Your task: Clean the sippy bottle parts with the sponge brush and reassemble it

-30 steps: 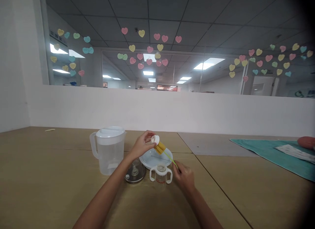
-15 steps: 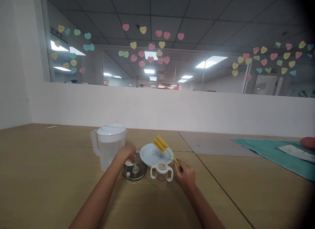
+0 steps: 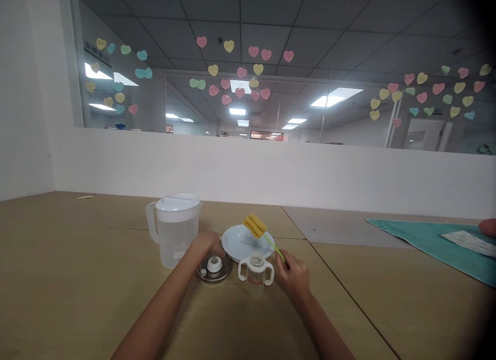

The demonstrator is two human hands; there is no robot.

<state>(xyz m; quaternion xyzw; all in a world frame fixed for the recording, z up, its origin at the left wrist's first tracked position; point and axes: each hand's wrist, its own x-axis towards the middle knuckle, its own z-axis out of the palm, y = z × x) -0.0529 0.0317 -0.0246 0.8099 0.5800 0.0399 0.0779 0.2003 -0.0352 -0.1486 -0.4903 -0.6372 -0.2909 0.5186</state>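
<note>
My left hand (image 3: 204,244) hovers over a round metal dish (image 3: 225,273), fingers loosely apart and holding nothing. A white bottle ring with its teat (image 3: 214,264) lies in the dish just below the fingertips. My right hand (image 3: 296,279) is closed on the thin green handle of a bottle brush, and the brush's yellow sponge head (image 3: 255,224) is raised above a white plate (image 3: 236,242). A clear baby bottle with two white handles (image 3: 256,275) stands open-topped between my hands.
A translucent pitcher with a white lid (image 3: 175,229) stands left of the dish. A teal cloth (image 3: 434,242) with a white sheet lies at the right, with a reddish object at the frame edge. A low white wall and window run behind the wooden table (image 3: 77,277).
My left hand came down from the sponge head with the white ring, set it in the metal dish and let go. The right hand kept the brush raised.
</note>
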